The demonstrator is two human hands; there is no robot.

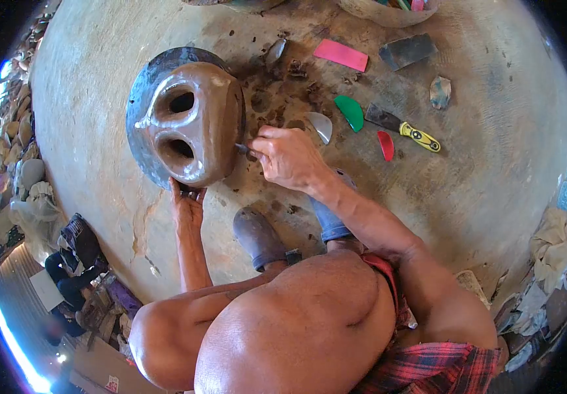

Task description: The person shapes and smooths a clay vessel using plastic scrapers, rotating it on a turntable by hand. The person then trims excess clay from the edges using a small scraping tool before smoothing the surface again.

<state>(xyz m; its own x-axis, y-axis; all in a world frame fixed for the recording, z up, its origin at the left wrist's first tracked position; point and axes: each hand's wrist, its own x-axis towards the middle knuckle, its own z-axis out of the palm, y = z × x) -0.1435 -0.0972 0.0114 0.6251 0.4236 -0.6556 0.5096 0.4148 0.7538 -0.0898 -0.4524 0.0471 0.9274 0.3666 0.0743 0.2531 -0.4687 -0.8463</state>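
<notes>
- My right hand pinches a small dark tool against the right edge of the wet brown clay piece with two holes; I judge light, steady strokes best.
- My left hand props the piece from below, fingers closed on the rim of its dark round base.
- Right of the piece lie a green rib, a red rib and a yellow-handled knife; clay crumbs sit close by.

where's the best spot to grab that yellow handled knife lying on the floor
Take the yellow-handled knife by its yellow handle, which points toward the lower right, away from the clay piece. Come from that right side, probably pinching across the handle from above since it lies flat on the floor. The dark blade end sits close to the green scraper, and the red scraper lies just below, so that side is crowded.
</notes>
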